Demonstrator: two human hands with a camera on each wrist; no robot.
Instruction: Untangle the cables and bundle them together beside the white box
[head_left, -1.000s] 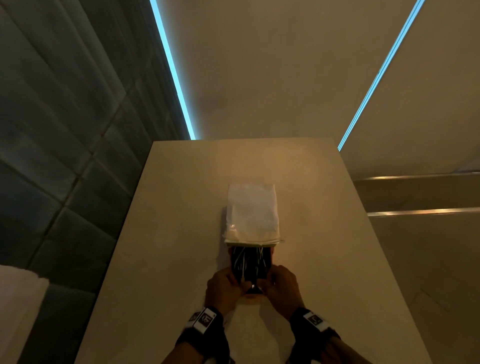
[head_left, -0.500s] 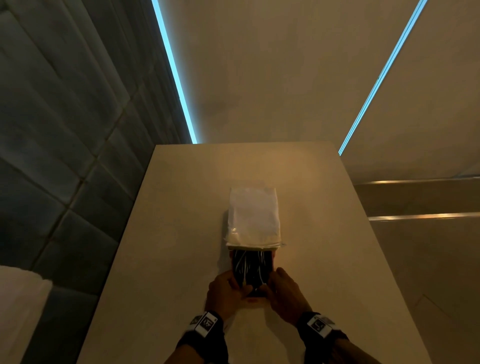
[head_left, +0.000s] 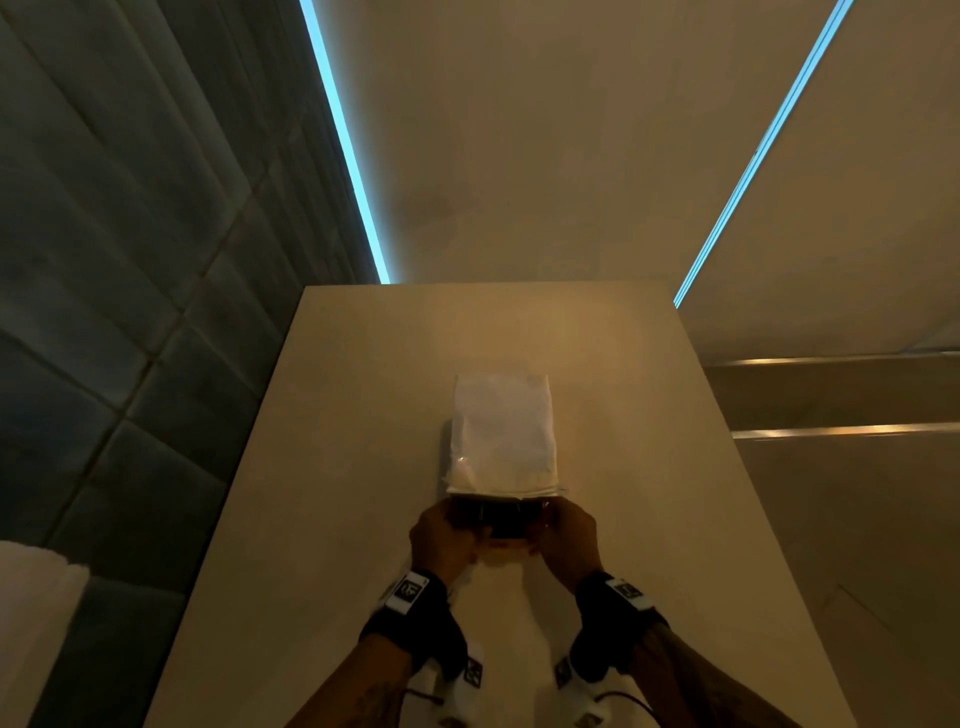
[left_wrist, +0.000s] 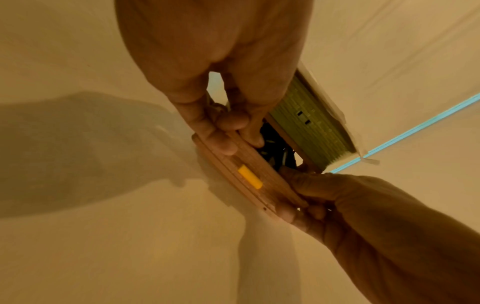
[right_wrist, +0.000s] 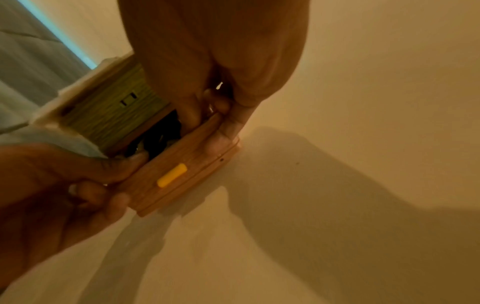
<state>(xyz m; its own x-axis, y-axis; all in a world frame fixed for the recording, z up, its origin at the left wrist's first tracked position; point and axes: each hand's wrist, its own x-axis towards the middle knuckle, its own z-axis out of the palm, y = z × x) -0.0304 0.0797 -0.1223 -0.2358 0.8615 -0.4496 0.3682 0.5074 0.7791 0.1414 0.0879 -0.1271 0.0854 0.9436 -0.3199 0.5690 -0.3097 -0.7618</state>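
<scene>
The white box (head_left: 501, 431) lies mid-table; its ribbed green side (left_wrist: 311, 127) shows in both wrist views. A wooden tray (left_wrist: 275, 185) with a yellow tab (left_wrist: 249, 176) sticks out of its near end, holding dark tangled cables (head_left: 506, 522), mostly hidden. My left hand (head_left: 457, 530) grips the tray's left end with curled fingers (left_wrist: 223, 144). My right hand (head_left: 556, 525) grips the right end, thumb on the front face (right_wrist: 221, 139). The right wrist view shows the tray (right_wrist: 194, 152), tab (right_wrist: 172, 175) and cables (right_wrist: 158, 133) between both hands.
The beige table (head_left: 363, 415) runs away from me, with bare surface on both sides of the box. A dark padded wall (head_left: 130, 312) stands left of it, and a white object (head_left: 31, 623) sits at the lower left. Steps (head_left: 831, 431) lie to the right.
Both hands have moved forward toward the white box. The dark, cable-filled stretch showing between hands and box has shrunk to a narrow strip.
</scene>
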